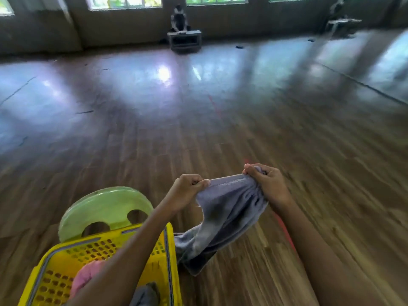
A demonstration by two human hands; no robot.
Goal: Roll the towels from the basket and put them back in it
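At near left sits our perforated yellow plastic basket (106,250) with a pink towel (85,277) inside. Our left hand (187,191) and right hand (268,184) pinch a soft grey towel (225,208), hanging bunched just right of it.

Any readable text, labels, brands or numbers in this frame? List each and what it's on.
No text here can be read.
A border strip on the grey towel, between the left hand and the right hand, has faint marks, possibly lettering, too blurred to read.
The yellow basket shows no label or print.
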